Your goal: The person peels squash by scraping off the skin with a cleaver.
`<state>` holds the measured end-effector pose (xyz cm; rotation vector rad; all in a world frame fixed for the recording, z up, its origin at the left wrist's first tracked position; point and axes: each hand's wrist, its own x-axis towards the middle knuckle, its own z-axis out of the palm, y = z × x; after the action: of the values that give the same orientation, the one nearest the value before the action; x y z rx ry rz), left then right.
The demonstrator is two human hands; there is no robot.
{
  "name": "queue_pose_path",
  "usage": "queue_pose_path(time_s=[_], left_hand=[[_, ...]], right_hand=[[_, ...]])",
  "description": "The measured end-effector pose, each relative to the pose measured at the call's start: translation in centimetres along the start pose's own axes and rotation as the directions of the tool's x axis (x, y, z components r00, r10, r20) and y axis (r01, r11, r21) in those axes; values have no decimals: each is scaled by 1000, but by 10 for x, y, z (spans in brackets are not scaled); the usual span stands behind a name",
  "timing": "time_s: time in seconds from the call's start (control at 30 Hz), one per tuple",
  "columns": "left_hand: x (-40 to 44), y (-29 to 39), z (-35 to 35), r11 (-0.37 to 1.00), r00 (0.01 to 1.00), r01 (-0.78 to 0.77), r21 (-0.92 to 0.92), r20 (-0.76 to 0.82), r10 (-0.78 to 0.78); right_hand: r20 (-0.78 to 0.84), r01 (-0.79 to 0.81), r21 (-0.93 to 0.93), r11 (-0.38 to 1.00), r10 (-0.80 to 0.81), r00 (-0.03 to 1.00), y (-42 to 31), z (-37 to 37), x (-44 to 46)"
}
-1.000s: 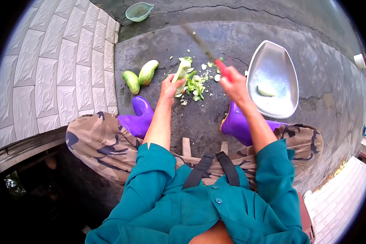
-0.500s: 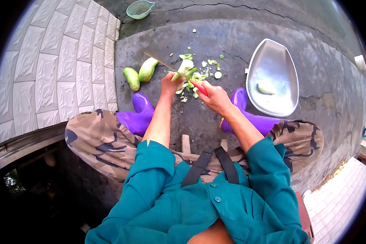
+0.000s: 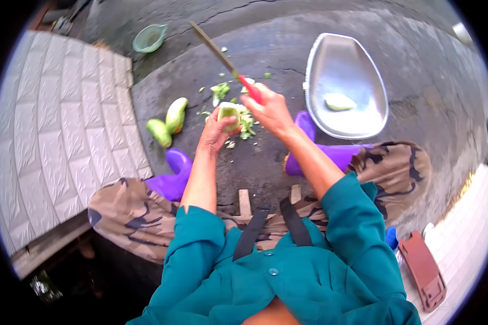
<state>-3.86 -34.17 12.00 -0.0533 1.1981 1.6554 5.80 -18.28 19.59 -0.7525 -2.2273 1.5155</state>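
Observation:
My left hand (image 3: 213,132) is wrapped around a partly peeled, pale green cucumber (image 3: 229,114). In my right hand (image 3: 272,112) is a knife (image 3: 216,50) by its red handle. Its long blade points up and left, clear of the cucumber. Green peelings (image 3: 247,124) lie scattered on the ground under and beyond my hands. Two unpeeled fat cucumbers (image 3: 176,115) rest side by side to the left. On the right stands a silvery scoop-shaped metal basket (image 3: 346,62), with a pale peeled piece (image 3: 339,102) lying inside.
A light green bowl (image 3: 149,39) sits on the concrete at the upper left. White brick-patterned tiles (image 3: 70,114) border the left side. My purple boots (image 3: 180,162) flank the work area. A reddish-brown plastic object (image 3: 424,271) lies at the lower right.
The knife has come away from the cucumber and swung upward. The cucumber is now lower, turned more end-on in my left hand. The whole view has shifted and tilted.

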Motion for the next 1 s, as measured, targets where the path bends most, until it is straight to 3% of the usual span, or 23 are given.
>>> queue_pose_path(time_s=[0.03, 0.1, 0.17, 0.2, 0.27, 0.3, 0.33, 0.4, 0.47, 0.57, 0.63, 0.67, 0.7, 0.77, 0.8, 0.87, 0.9, 0.97, 1.0], left_hand=[[5, -3, 16, 980, 994, 111, 168, -21, -109], [23, -26, 33, 958, 974, 227, 178, -13, -228], [18, -34, 84, 996, 993, 23, -84, 120, -13], [55, -76, 64, 988, 967, 153, -18, 209, -146], [80, -93, 83, 956, 921, 229, 182, 277, -273], [63, -58, 134, 934, 926, 185, 304, 265, -270], [59, -56, 160, 975, 932, 158, 158, 301, -200], [61, -56, 184, 968, 938, 172, 181, 270, -217], [68, -63, 188, 931, 950, 178, 318, 193, -247], [81, -104, 128, 975, 943, 163, 153, 267, -200], [77, -98, 88, 975, 973, 89, 202, 191, -129], [65, -72, 85, 917, 987, -163, 363, 55, 154], [60, -62, 68, 878, 966, -208, 430, -50, 253], [51, -42, 34, 783, 863, -222, 581, -256, 435], [85, -70, -28, 728, 778, -250, 638, -314, 543], [58, -27, -49, 545, 634, -45, 838, -397, 663], [53, -13, -66, 323, 534, 112, 940, -331, 778], [46, 12, -96, 311, 503, 224, 924, -383, 775], [45, 23, -109, 292, 503, 292, 911, -406, 763]], right_hand=[[-24, 35, 21, 999, -35, 999, -8, -2, 3], [46, -66, 57, 996, 64, 997, -31, -12, 4], [-36, 73, 115, 991, -69, 997, -36, -8, 7], [-16, 77, 87, 993, -76, 997, -41, -10, 8], [1, 112, 61, 992, -112, 994, -55, -16, 9], [-3, 111, 61, 992, -111, 994, -62, -19, 11], [-10, 152, 38, 988, -152, 988, -68, -22, 11], [-48, 256, -7, 967, -256, 965, -71, -24, 14], [-61, 276, 9, 961, -275, 960, -65, -28, 18], [-49, 260, 32, 965, -258, 965, -70, -29, 19], [-100, 287, 9, 958, -285, 953, -75, -29, 17], [-139, 293, 46, 955, -284, 949, -77, -26, 16], [-133, 338, 19, 941, -333, 934, -73, -25, 16], [-169, 334, 95, 938, -315, 934, -75, -17, 20], [-146, 242, 176, 954, -217, 965, -80, -15, 20], [-85, 152, 161, 975, -140, 986, -74, -15, 21], [-32, 59, 143, 988, -55, 998, -71, -14, 22], [16, 19, 92, 996, -21, 1000, -61, -7, 22], [28, -18, 170, 985, 14, 1000, -52, -1, 21]])
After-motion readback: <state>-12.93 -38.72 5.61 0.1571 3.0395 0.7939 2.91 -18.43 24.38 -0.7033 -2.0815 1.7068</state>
